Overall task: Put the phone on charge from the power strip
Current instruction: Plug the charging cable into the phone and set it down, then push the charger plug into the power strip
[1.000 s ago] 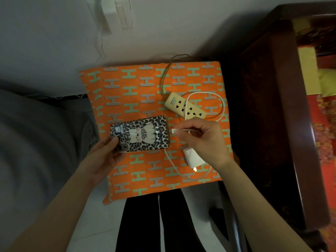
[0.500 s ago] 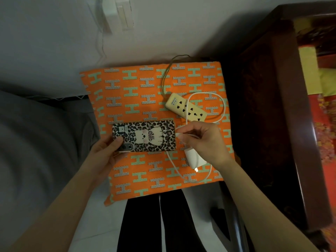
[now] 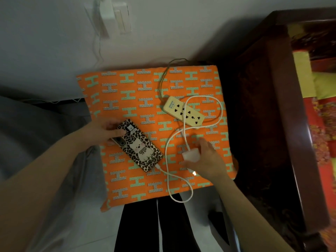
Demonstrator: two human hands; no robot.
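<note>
place: home, likely bedroom | signs: carved dark wood bed frame (image 3: 269, 110), patterned bedding (image 3: 321, 135), cushion (image 3: 127, 84), wall switch (image 3: 123, 17)

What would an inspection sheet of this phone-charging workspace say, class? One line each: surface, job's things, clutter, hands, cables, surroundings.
Surface: orange patterned cloth covering the top.
Job's things: leopard-print phone face down, cable end at its lower edge; power strip, sockets all free; white charger plug not in the strip.
Clutter: nothing seen.
Hands: left hand holds the phone's top end; right hand closes on the charger plug.
Cables: white charging cable loops over the strip; strip's cord runs off the back edge.
Surroundings: wall plug; dark wooden furniture.
</note>
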